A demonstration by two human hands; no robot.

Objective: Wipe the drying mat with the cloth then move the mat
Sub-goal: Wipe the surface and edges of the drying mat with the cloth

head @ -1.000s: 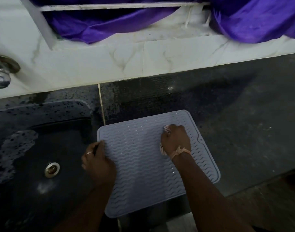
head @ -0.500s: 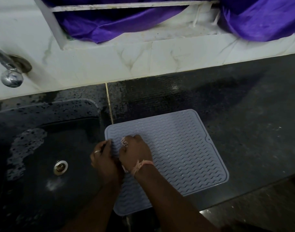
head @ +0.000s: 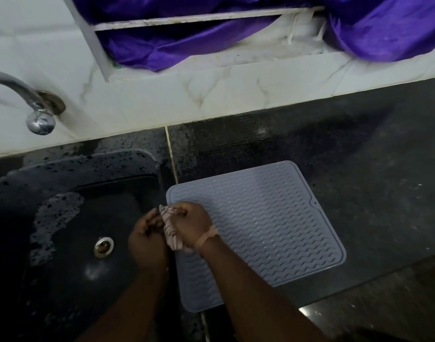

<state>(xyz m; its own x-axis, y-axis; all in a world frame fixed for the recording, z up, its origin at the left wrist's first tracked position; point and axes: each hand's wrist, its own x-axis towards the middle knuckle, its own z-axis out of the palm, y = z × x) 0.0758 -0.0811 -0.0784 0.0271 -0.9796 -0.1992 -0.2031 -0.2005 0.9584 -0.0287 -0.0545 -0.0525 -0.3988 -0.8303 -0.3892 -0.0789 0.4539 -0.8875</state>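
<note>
A grey ribbed drying mat (head: 265,225) lies flat on the dark counter, just right of the sink. My right hand (head: 193,224) grips a bunched pale pink cloth (head: 170,234) at the mat's left edge. My left hand (head: 146,239) sits right beside it with its fingers curled at the mat's left edge and against the cloth. What the left fingers hold is hidden between the two hands.
A black sink (head: 71,233) with a metal drain (head: 103,246) lies at the left. A chrome tap (head: 36,112) juts from the white tiled wall. Purple fabric (head: 236,28) hangs over the ledge behind. The dark counter (head: 359,169) stretches right, its front edge near the mat's lower corner.
My right hand has swept the cloth leftward across the mat, from the mat's middle to its left edge beside my left hand. The view has shifted a little.
</note>
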